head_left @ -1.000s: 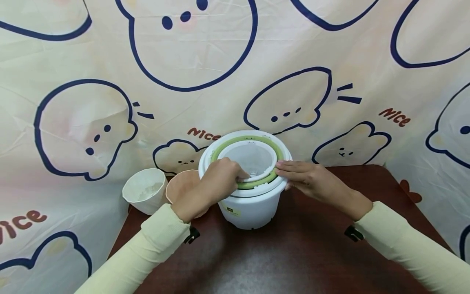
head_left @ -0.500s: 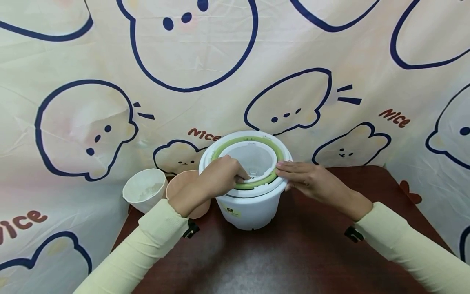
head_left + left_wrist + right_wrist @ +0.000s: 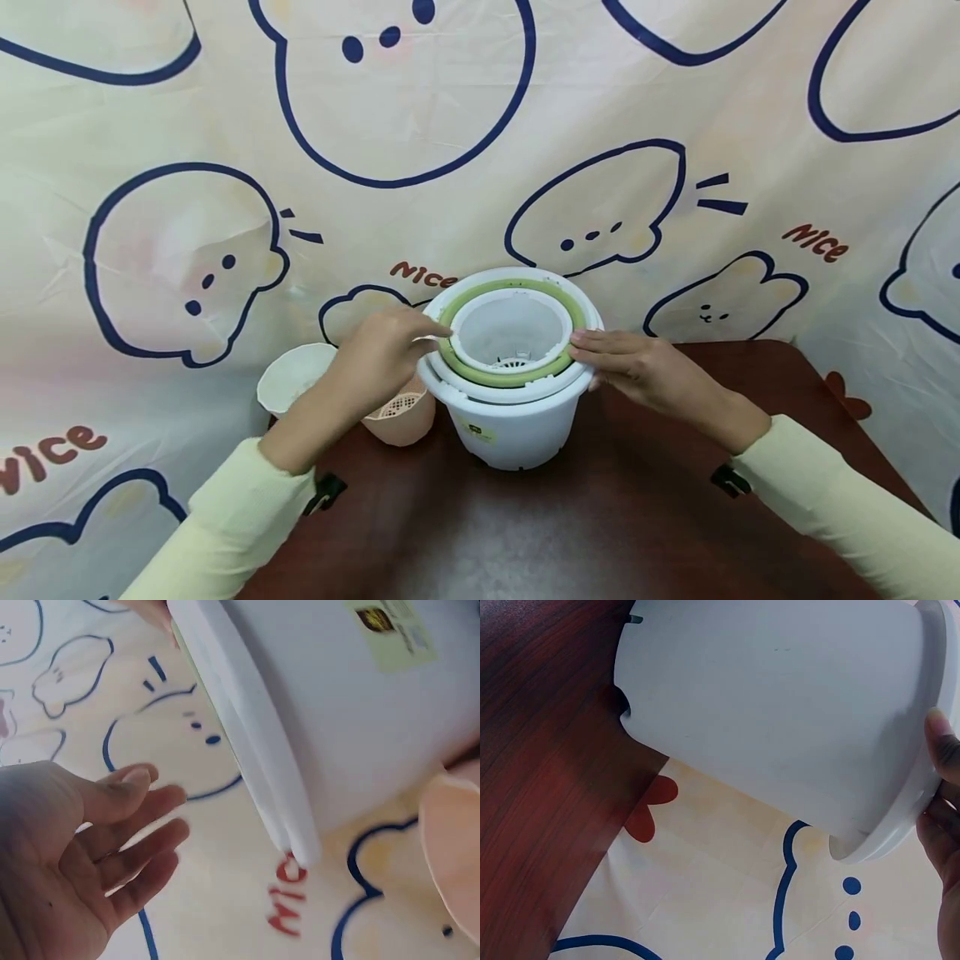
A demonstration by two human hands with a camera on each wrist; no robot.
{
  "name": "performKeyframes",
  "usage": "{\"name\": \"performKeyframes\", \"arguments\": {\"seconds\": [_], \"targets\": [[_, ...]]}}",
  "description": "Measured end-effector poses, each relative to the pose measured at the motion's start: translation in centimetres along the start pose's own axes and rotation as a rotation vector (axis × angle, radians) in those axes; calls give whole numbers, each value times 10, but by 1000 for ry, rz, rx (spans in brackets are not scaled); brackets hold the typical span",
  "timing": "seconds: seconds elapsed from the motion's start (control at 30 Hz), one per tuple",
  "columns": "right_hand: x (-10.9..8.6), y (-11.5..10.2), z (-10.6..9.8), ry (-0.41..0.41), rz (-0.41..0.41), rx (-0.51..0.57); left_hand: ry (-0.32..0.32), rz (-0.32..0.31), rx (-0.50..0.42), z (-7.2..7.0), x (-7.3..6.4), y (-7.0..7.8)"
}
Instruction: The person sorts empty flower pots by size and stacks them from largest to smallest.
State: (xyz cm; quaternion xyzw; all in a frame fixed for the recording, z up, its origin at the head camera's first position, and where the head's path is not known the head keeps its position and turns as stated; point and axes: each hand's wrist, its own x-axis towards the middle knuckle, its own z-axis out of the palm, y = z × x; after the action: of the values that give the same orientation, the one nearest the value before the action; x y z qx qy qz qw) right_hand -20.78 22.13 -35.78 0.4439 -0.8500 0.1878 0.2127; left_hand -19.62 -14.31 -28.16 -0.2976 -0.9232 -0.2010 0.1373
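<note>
One table holds one tub — two bowls.

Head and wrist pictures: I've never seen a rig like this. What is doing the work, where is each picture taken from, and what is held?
There is no machine here, just a person's two bare hands. The head picture comes from a head-worn camera looking forward and down. The other two come from wrist-worn cameras, so the scene looks tilted in them. On the dark red-brown table stands a white bucket with a green ring inside its rim. To its left are a peach bowl and a white bowl. The right hand holds the bucket's rim; the left hand holds nothing.
</note>
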Motion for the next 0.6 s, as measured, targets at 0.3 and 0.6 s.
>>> {"name": "performKeyframes", "arguments": {"seconds": [0.3,0.6], "targets": [[-2,2,0,11,-18,-14,29,-114,52,-13,-46,-41],[-1,3,1,27,-56,-5,-69,-97,108,18,-75,-77]]}}
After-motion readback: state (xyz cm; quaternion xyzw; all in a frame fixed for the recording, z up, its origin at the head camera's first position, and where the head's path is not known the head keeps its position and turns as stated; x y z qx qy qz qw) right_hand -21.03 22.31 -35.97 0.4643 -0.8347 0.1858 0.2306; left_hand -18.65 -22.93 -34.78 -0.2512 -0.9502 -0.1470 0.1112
